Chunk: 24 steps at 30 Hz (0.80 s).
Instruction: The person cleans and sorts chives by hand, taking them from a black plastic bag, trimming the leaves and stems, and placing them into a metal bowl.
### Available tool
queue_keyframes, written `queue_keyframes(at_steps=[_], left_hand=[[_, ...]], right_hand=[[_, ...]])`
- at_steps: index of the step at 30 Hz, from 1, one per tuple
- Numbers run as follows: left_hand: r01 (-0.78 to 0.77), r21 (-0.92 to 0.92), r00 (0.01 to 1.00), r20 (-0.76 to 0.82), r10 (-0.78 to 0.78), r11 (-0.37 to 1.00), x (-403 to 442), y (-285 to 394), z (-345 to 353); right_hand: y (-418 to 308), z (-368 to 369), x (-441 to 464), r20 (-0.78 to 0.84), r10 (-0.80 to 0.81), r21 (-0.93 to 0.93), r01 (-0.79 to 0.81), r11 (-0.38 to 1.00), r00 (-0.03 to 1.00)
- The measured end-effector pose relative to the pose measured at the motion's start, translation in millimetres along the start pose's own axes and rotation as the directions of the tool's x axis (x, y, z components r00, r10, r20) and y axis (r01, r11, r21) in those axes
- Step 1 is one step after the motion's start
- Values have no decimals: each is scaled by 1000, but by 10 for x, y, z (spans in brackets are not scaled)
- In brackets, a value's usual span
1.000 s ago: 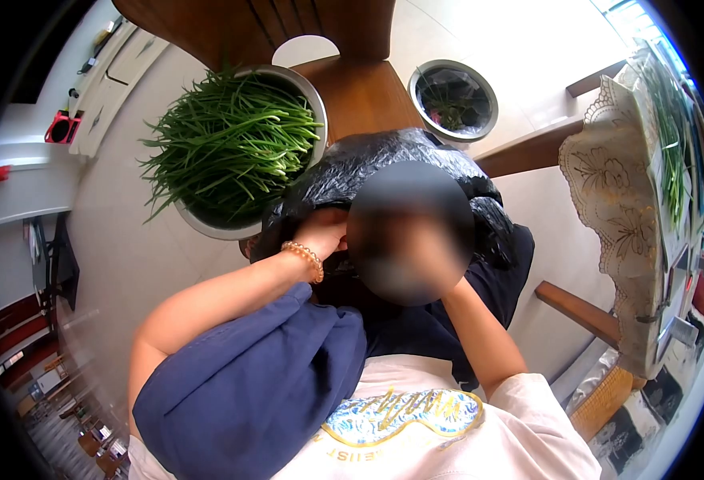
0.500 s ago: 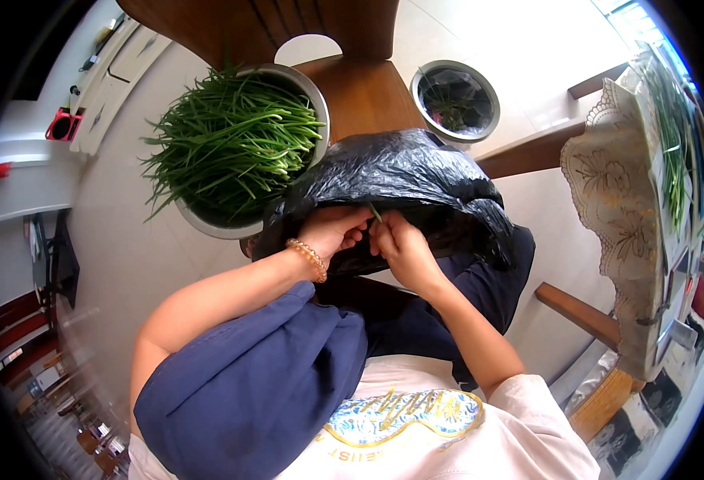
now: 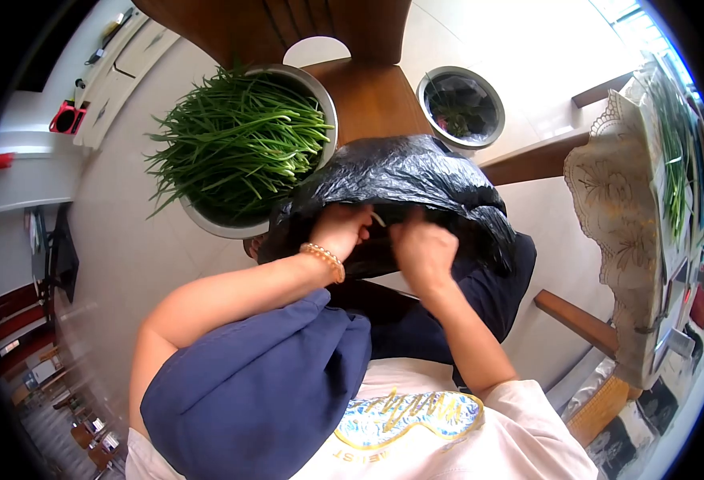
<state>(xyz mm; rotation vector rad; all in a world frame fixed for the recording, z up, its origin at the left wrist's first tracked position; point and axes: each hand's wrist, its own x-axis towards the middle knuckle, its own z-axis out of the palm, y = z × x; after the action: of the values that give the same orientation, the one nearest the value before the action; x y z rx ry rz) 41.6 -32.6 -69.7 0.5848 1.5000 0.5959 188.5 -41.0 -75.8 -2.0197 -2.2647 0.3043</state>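
A black plastic bag (image 3: pixel 408 172) lies over my lap with its mouth toward me. Both hands are at that opening. My left hand (image 3: pixel 342 232), with a beaded bracelet at the wrist, pinches a thin pale stalk (image 3: pixel 379 219) whose end shows beside the fingertips. To its right my right hand (image 3: pixel 425 250) is curled, its fingertips partly hidden in the bag's shadow; what they hold, if anything, cannot be made out. Left of the bag, long green stalks (image 3: pixel 240 144) are heaped in a metal basin (image 3: pixel 329 108).
Behind the bag stands a wooden chair (image 3: pixel 368 96). A smaller metal bowl (image 3: pixel 496 120) with dark plastic and plant scraps is on the floor. At the right, a table with a lace cloth (image 3: pixel 612 184) bears more green stalks (image 3: pixel 676 160).
A blurred disc that covered my right hand a second ago is gone. My hands have moved slightly apart since half a second ago, and the view has shifted a little.
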Motion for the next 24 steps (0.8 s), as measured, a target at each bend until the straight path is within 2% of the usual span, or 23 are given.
queue_keyframes(at_steps=[1,2,4,5,7,8,10,11,12,14,16,17,20,24], left_hand=[[28,-53,998,-52,-31,998,22,3,-27],[25,-58,998,-57,-29,998,19,-5,-49],[92,-118,995,-37,-97,989,-16,-35,-93],[102,-158,994,-32,-108,982,-1,-39,-90],[90,-139,995,-27,-95,986,17,-23,-68],[76,-123,997,-24,-80,989,21,-18,-56],[71,-115,997,-17,-73,991,34,-33,-55],[67,-107,998,-7,-68,992,39,-35,-57],[68,-102,998,-4,-68,993,35,-32,-58],[81,-25,997,5,-80,996,24,-18,-59],[87,-46,996,28,-86,995,3,8,-52],[92,-69,995,47,-89,993,-7,20,-51],[80,-62,997,25,-79,995,-30,31,-52],[71,-38,997,-4,-72,997,-13,-12,-57]], right_hand=[[137,12,56,-69,-20,-57,16,998,997],[282,-9,134,128,154,-11,-154,988,980],[473,77,102,-93,149,210,-127,969,984],[506,142,99,-91,150,212,-128,969,984],[541,198,107,-58,48,190,-36,981,997],[549,208,100,-59,49,190,-37,981,997],[464,166,105,-34,22,367,-8,930,999],[434,209,104,-176,-53,397,120,910,983],[359,136,92,-177,-46,398,115,910,983],[178,-89,57,165,-47,729,-90,678,985],[86,-92,19,183,-162,769,-39,638,970],[44,-72,10,78,-185,704,77,706,980],[9,34,-8,16,-131,648,90,756,991],[44,28,-11,48,-87,652,34,758,995]])
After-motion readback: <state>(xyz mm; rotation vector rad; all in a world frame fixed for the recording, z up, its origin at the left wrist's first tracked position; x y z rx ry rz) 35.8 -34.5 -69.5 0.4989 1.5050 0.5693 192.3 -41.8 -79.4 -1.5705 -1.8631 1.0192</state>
